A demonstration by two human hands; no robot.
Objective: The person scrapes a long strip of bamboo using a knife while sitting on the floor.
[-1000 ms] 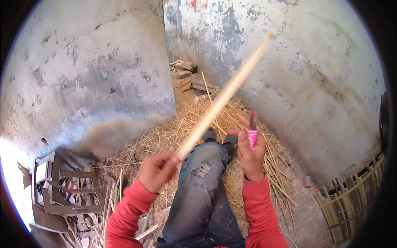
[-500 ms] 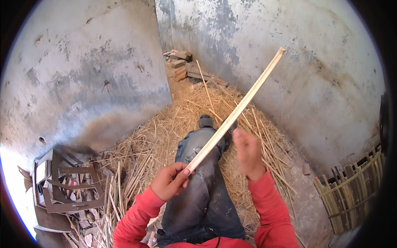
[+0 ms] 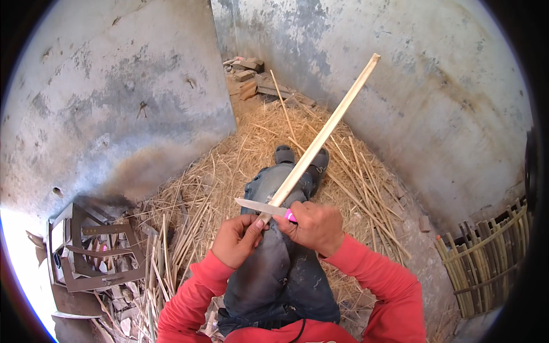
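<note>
A long pale split strip, probably bamboo [image 3: 323,136], slants up and to the right over my legs. Its near end is gripped by my left hand [image 3: 238,240], thumb on top. Closed round the pink handle of a knife [image 3: 257,206] is my right hand [image 3: 316,227]. The blade points left and lies across the strip, just beyond my left thumb. Both hands are close together above my dark trousers [image 3: 263,271].
Shavings and thin strips [image 3: 240,154] cover the floor. A broken brown frame [image 3: 106,281] stands at the left, with a slatted bamboo basket [image 3: 486,260] at the right. Bricks [image 3: 247,71] are piled by the far corner, between worn grey walls [image 3: 423,108].
My right hand has come in from the right to beside my left hand, and the knife blade now lies over the strip. The strip's far end has shifted slightly left and up.
</note>
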